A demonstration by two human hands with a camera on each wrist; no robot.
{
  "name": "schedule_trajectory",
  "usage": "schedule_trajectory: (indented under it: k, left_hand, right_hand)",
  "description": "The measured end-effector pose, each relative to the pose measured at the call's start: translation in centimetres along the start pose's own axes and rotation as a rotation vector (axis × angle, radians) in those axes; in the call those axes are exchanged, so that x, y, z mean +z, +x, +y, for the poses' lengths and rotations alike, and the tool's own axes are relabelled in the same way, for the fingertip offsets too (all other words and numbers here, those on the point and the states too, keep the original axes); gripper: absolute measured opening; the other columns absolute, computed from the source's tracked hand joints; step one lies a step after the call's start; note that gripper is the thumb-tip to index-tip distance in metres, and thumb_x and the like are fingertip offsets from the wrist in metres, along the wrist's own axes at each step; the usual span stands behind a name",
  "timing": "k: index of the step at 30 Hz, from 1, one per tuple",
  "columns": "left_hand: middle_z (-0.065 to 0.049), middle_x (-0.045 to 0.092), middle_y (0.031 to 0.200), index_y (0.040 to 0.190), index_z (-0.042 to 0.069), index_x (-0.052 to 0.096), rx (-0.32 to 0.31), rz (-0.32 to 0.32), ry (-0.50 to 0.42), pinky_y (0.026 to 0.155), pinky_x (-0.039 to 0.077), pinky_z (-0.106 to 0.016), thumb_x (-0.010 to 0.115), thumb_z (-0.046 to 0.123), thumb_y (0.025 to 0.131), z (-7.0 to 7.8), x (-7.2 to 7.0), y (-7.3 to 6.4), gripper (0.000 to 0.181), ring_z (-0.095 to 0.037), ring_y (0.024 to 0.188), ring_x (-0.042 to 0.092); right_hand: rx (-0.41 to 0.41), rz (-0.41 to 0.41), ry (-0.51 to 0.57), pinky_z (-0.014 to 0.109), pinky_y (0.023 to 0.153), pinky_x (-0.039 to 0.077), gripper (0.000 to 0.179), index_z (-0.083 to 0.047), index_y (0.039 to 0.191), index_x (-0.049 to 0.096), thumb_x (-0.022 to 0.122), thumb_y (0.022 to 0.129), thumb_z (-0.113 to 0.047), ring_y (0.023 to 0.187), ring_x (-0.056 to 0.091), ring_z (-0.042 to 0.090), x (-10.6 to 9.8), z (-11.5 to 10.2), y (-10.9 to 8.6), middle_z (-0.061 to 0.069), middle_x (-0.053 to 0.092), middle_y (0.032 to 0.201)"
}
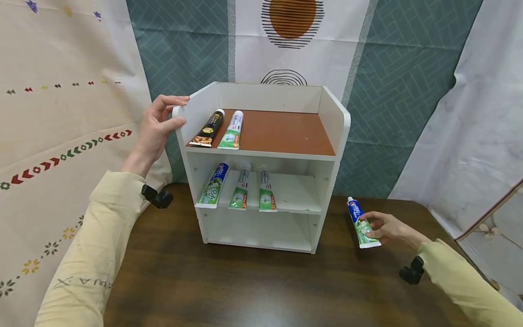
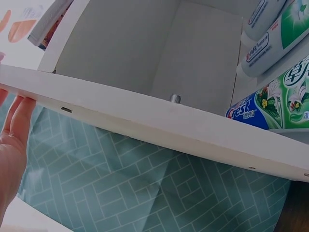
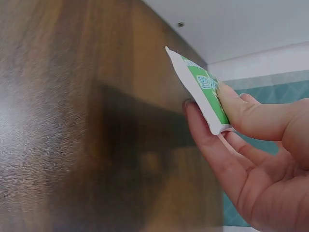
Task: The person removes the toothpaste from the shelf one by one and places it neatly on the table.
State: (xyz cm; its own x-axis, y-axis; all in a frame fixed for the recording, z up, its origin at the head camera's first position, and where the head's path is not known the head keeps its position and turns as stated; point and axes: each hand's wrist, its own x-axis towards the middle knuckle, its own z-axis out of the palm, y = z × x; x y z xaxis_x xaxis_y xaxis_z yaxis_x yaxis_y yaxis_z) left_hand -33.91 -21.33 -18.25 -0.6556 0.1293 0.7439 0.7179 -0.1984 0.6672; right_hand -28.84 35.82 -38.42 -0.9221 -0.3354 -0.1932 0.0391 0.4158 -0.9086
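Note:
A blue-and-green toothpaste tube (image 1: 363,223) is tilted cap-up in my right hand (image 1: 390,229). Thumb and fingers pinch it near its lower end; in the right wrist view the white crimped end of this tube (image 3: 193,89) shows between them. At the upper left, my left hand (image 1: 157,122) grips the front edge of the white shelf's side wall (image 1: 200,109), its thumb and fingers on either side. On the brown top board lie a black tube (image 1: 209,128) and a white-green tube (image 1: 232,130). The middle shelf bears a blue-green tube (image 1: 214,185) and two white-green ones (image 1: 241,186).
The white shelf unit stands on a dark wooden table (image 1: 245,290), its bottom compartment (image 1: 257,231) below the middle board. Behind it hangs a teal patterned cloth (image 1: 408,91). A white patterned curtain (image 1: 73,113) borders the left side.

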Motion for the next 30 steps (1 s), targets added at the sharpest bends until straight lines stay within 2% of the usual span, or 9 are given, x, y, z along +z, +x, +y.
schedule_trajectory:
  k: [9, 22, 30]
  left_hand:
    - [-0.016, 0.049, 0.121, 0.101, 0.003, 0.061, -0.011, 0.012, -0.004, 0.08, 0.043, -0.034, 0.058, -0.01, 0.077, 0.0, 0.0, -0.1, 0.028, -0.029, 0.111, 0.04]
    - [-0.016, 0.048, 0.121, 0.101, 0.003, 0.061, -0.015, 0.008, -0.017, 0.08, 0.043, -0.034, 0.057, -0.011, 0.077, 0.1, 0.0, -0.1, 0.027, -0.029, 0.11, 0.041]
    - [-0.016, 0.048, 0.121, 0.101, 0.004, 0.061, -0.013, 0.01, -0.006, 0.081, 0.042, -0.036, 0.057, -0.01, 0.077, 0.0, 0.0, 0.0, 0.028, -0.029, 0.11, 0.041]
  right_hand:
    - [0.015, 0.001, -0.003, 0.043, 0.058, 0.051, 0.055, 0.011, 0.125, 0.032, 0.064, 0.081, 0.003, 0.072, 0.06, 0.027, 1.2, 1.8, 0.7, 0.013, 0.055, 0.088]
    - [0.081, 0.095, -0.021, 0.039, 0.059, 0.051, 0.054, 0.007, 0.125, 0.039, 0.066, 0.078, 0.002, 0.072, 0.058, 0.023, 2.3, 3.0, 1.0, 0.015, 0.052, 0.092]
    - [0.055, 0.071, -0.007, 0.041, 0.058, 0.051, 0.054, 0.009, 0.123, 0.037, 0.066, 0.078, 0.004, 0.072, 0.058, 0.025, 2.3, 3.5, 1.4, 0.015, 0.053, 0.089]
